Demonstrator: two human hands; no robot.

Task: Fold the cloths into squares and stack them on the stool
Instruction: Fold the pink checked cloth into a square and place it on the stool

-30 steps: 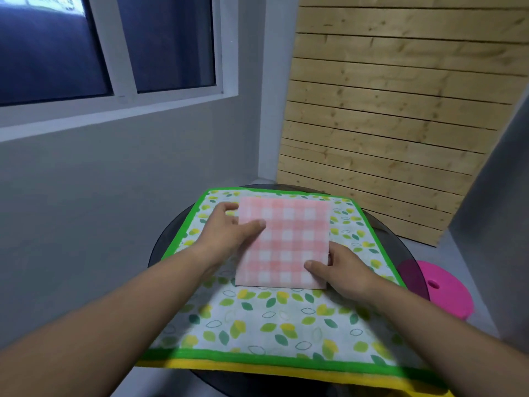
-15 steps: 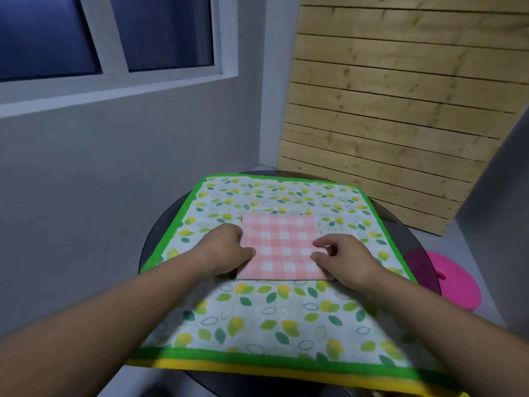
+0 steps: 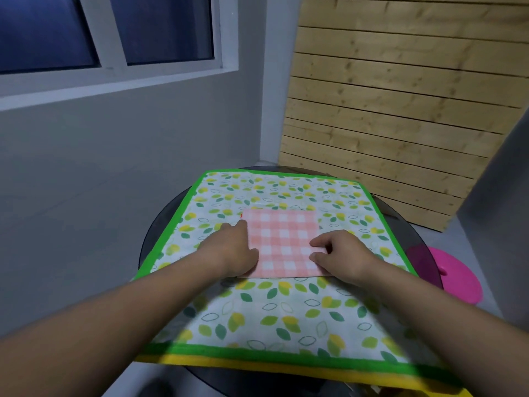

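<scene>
- Plainly, the nearest hazard is the large leaf-printed cloth with a green border and a yellow hem [image 3: 274,316]: its near edge overhangs the round dark glass table [image 3: 160,239], and both forearms lie across it, so a careless drawback of the arms could drag it toward the person and off the edge.
- The left hand [image 3: 232,253] sits at the left edge of the pink-and-white checked cloth, folded into a near square [image 3: 283,242], index finger stretched along that edge and the other fingers curled down at the near left corner; whether they pinch the layers or only press them, I cannot tell.
- The right hand [image 3: 340,256] rests on the near right corner, thumb and forefinger held slightly apart on top, the remaining fingers curled. Likely risk: if only the top layer is caught on lifting, the fold could fall open.
- The checked cloth lies on the middle of the leaf-printed cloth, not yet on any stool; sliding it rather than lifting it could rumple the cloth beneath.
- Further right, low beside the table, stands the round bright pink plastic stool [image 3: 458,276], partly seen through the glass. I judge the carry awkward: across the table rim and down, where a loose grip could skew the square.
</scene>
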